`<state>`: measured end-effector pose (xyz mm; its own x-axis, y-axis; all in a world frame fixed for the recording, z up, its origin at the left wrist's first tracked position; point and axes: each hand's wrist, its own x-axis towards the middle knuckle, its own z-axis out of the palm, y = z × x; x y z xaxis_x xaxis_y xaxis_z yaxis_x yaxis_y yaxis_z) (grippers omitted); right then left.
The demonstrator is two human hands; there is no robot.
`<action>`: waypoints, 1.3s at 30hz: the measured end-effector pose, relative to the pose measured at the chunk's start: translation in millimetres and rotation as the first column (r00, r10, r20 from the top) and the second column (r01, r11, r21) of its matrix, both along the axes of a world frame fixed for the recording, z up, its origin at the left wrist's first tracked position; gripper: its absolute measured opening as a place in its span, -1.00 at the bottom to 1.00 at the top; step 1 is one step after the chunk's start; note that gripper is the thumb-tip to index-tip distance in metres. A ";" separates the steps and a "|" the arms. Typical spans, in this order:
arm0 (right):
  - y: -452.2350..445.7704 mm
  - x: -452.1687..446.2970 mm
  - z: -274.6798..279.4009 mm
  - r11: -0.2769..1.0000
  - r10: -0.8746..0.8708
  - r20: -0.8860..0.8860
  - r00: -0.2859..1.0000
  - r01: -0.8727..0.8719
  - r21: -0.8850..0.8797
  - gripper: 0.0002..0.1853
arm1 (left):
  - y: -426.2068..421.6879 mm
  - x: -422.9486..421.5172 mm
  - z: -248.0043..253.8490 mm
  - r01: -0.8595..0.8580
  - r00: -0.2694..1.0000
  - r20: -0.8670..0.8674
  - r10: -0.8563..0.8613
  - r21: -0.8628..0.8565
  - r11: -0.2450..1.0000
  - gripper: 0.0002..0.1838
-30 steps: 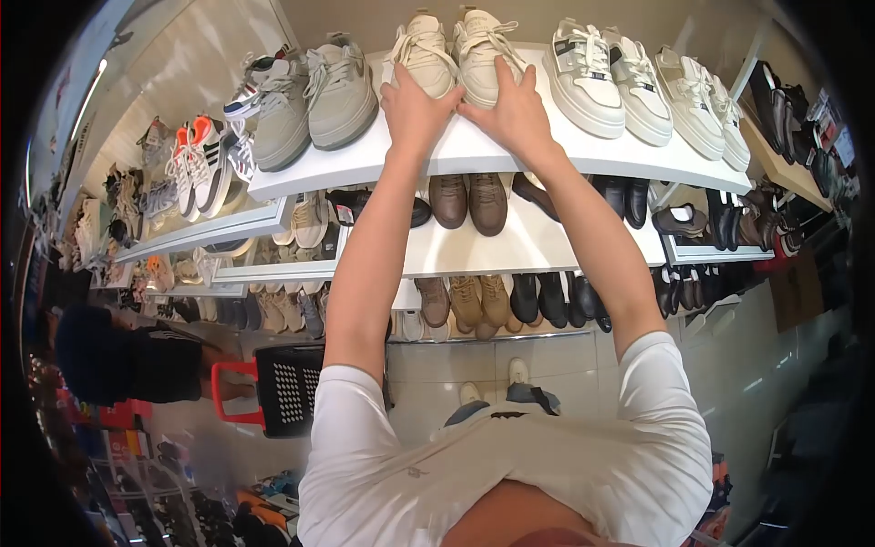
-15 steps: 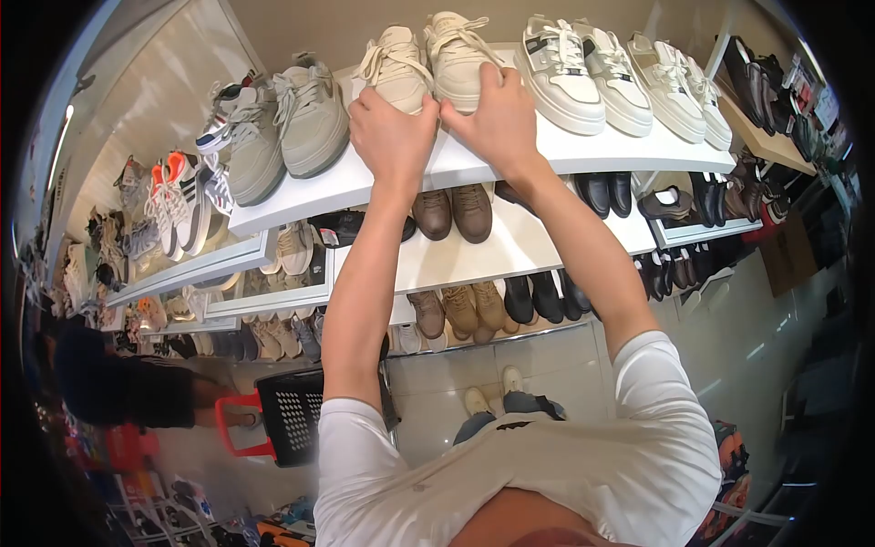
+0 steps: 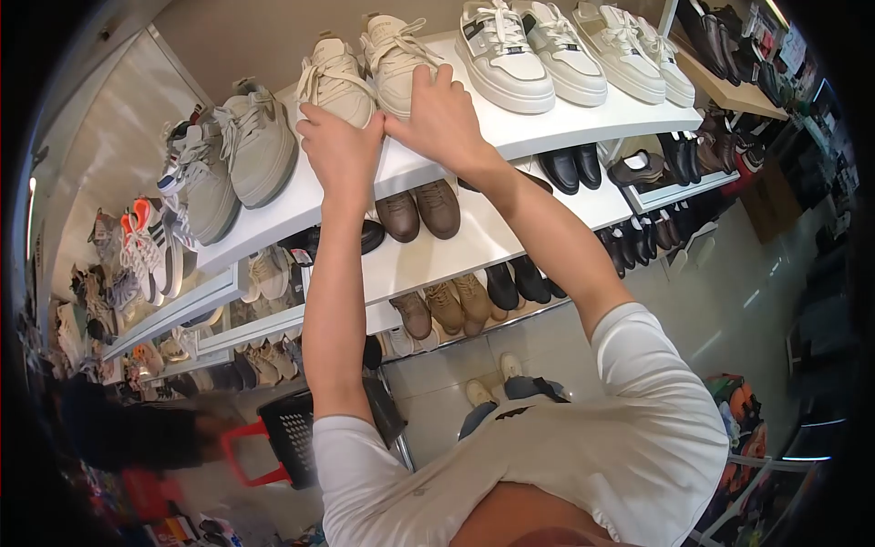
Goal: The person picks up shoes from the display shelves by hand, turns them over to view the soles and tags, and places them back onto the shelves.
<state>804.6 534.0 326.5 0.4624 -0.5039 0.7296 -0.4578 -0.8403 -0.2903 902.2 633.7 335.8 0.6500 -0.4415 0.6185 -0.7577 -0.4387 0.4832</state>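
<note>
A pair of cream lace-up sneakers stands on the white top shelf, toes toward me. My left hand [image 3: 342,155] is on the toe of the left cream sneaker [image 3: 335,80], thumb and fingers around its front. Around the toe of the right cream sneaker [image 3: 394,59] is my right hand [image 3: 442,118], its fingers along the outer side. The two thumbs nearly meet between the shoes. Both hands cover the toe tips. Grey-beige sneakers [image 3: 258,146] stand to the left, and chunky white sneakers [image 3: 506,59] to the right.
Below the white shelf [image 3: 415,173], lower shelves carry brown shoes [image 3: 437,210], tan boots [image 3: 444,305] and black shoes [image 3: 570,169]. A black basket with a red handle [image 3: 246,453] is at lower left, near another person in dark clothes [image 3: 118,424]. More shoe racks line both sides.
The view has turned, so the shelf and shoes appear farther left and more tilted. Both hands stay on the cream sneakers. The person at left has moved slightly.
</note>
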 end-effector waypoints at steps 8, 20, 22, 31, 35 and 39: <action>-3.5 -2.1 -3.8 0.999 0.037 0.053 0.998 -0.039 0.035 -0.30 | -1.1 3.2 -5.1 0.017 0.998 0.061 -0.012 -0.080 0.997 0.06; -0.2 -7.0 3.7 0.994 0.038 -0.003 0.999 -0.038 0.103 -0.28 | 0.1 9.3 -7.5 0.039 0.999 0.042 -0.034 -0.112 0.993 -0.07; 0.8 -6.0 3.1 0.993 0.038 -0.005 0.999 -0.037 0.112 -0.29 | -0.4 7.9 -6.3 0.059 0.998 0.037 -0.055 -0.112 0.992 -0.09; -9.9 -82.0 -3.4 0.957 0.262 0.299 0.918 -0.207 -0.202 -0.56 | 2.5 -1.0 -10.2 0.071 0.940 0.338 0.054 -0.348 0.935 -0.21; -69.1 -136.2 -0.5 0.950 0.064 0.433 0.899 0.077 -0.301 -0.56 | 0.8 -63.4 -3.2 0.441 0.829 0.517 -0.213 -0.372 0.816 -0.36; -127.9 -169.4 -0.1 0.973 -0.133 0.280 0.951 0.178 -0.144 -0.38 | -52.2 -122.0 0.2 0.599 0.770 0.424 -0.477 -0.221 0.770 -0.29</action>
<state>635.2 406.1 326.4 0.1646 -0.4151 0.8948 -0.5113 -0.8116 -0.2825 780.2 581.6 336.0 0.0991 -0.3878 0.9164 -0.9528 0.2286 0.1998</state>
